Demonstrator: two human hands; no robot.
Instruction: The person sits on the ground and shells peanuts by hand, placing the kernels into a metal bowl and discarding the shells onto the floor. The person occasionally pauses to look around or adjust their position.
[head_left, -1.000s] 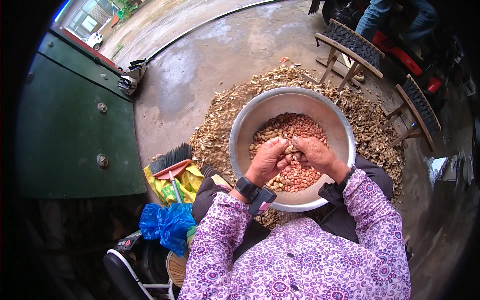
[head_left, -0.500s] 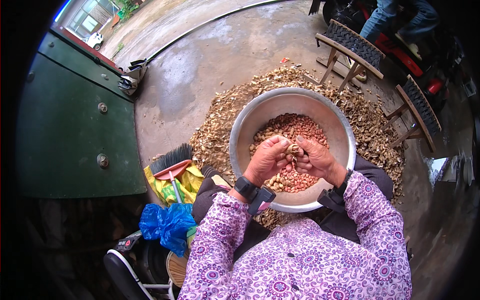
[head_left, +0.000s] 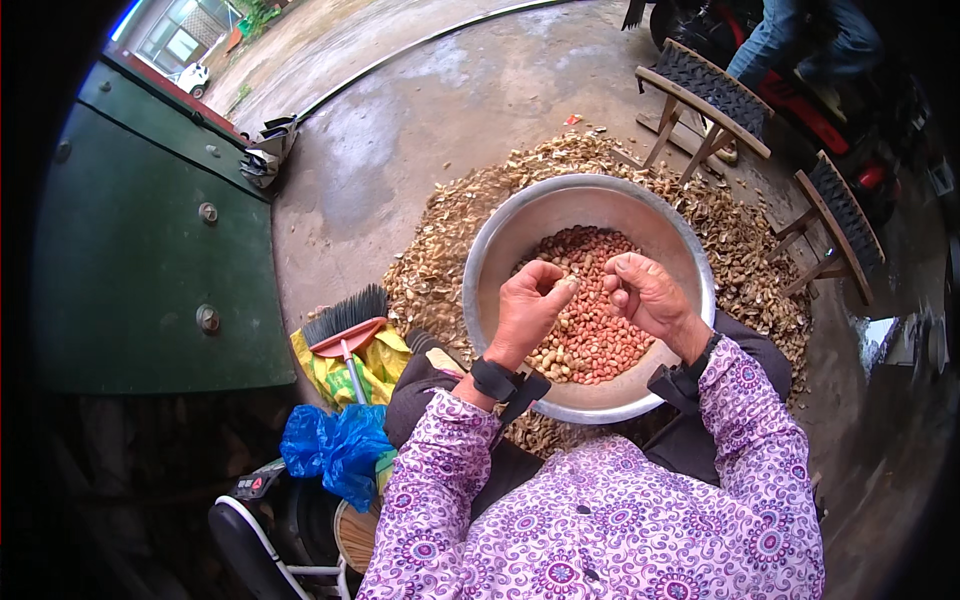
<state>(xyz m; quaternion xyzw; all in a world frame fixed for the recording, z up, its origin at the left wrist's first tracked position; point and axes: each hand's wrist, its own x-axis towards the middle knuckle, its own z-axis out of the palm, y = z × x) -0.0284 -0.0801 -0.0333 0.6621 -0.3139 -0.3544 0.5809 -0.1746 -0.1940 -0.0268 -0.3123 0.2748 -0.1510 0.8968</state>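
Observation:
A wide metal bowl [head_left: 668,238] in front of me holds red peanut kernels [head_left: 606,358] mixed with pale unshelled peanuts [head_left: 550,356]. Over its middle, my left hand [head_left: 532,308] is curled with thumb and forefinger pinched; whatever is between them is too small to name. Just to its right, apart from it, my right hand [head_left: 650,300] has its fingers bent and closed, and its grip is partly hidden. A broad heap of broken shells [head_left: 438,240] surrounds the bowl on the concrete floor [head_left: 350,180].
At left are a green metal panel [head_left: 150,260], a broom [head_left: 338,328], yellow sacking [head_left: 372,370] and a blue bag [head_left: 330,450]. Two woven-seat stools [head_left: 705,92] stand at right. Behind them, a person's jeans-clad legs [head_left: 765,45] show beside a dark, red-trimmed vehicle [head_left: 670,20].
My hands, together around a peanut shell a half second ago, have separated; the right has lifted slightly to the right. The person's legs at top right have shifted a little rightward.

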